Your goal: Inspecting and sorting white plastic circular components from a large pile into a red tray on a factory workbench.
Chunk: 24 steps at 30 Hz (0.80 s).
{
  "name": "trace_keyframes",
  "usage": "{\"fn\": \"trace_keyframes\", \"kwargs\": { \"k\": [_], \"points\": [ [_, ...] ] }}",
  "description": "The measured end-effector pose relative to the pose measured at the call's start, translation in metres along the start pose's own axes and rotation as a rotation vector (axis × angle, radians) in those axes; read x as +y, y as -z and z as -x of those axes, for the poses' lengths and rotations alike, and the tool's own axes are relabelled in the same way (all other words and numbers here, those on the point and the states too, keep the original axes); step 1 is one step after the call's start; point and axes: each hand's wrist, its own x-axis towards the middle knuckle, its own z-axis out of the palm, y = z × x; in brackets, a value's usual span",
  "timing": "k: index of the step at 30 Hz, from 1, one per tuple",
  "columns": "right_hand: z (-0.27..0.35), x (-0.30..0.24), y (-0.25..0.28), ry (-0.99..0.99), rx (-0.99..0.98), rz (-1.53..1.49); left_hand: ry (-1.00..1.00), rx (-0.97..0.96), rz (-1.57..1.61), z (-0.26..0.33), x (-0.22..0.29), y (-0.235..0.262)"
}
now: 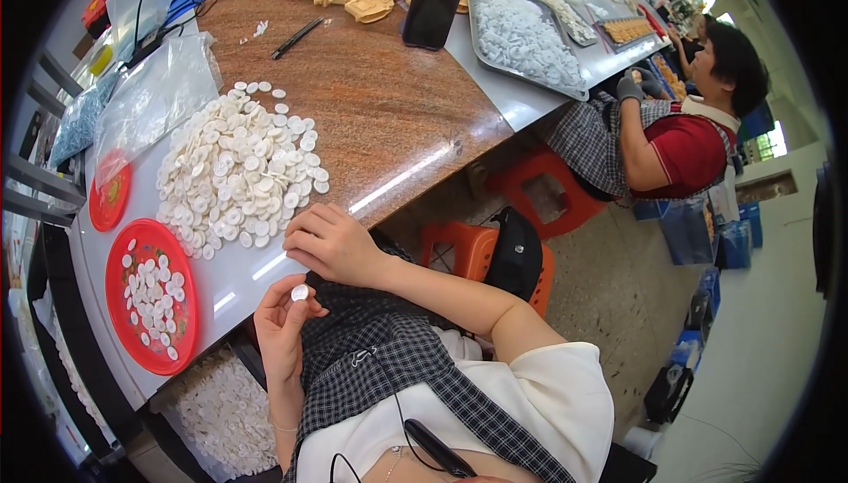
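Note:
A small white round disc (299, 292), button-like with a raised rim, is pinched between the thumb and fingers of my left hand (281, 320), just off the table's near edge. My right hand (331, 243) is at that edge above it, fingers loosely bent and a little apart; its thumb is hidden, and I see nothing in it. Just beyond my right fingers spreads a big pile of similar white discs (234, 161) on the table. To the left, a red plate (188, 311) carries a smaller lot of them.
A second red dish (99, 209), clear plastic bags (163, 94), a black pen (297, 38) and a phone (433, 8) lie on the table. Farther off are yellow parts (369, 4) and a tray (579, 90) of whitish pieces. Red stools (552, 192) and a seated person (676, 143) are at right.

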Motion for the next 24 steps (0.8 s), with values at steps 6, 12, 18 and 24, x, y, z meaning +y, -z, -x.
{"fn": "trace_keyframes", "kwargs": {
  "k": [6, 12, 18, 24],
  "points": [
    [0.002, -0.001, -0.004, -0.017, 0.013, 0.015, -0.001, 0.000, 0.015, 0.003, 0.001, -0.003],
    [0.002, -0.004, -0.005, -0.016, -0.002, 0.002, -0.050, 0.041, 0.043, 0.008, 0.003, -0.005],
    [-0.002, -0.002, -0.003, -0.004, -0.033, 0.018, -0.046, 0.073, 0.007, 0.009, 0.012, -0.012],
    [-0.002, -0.001, -0.002, -0.036, -0.080, -0.004, -0.114, 0.025, -0.036, 0.006, 0.012, -0.010]
  ]
}}
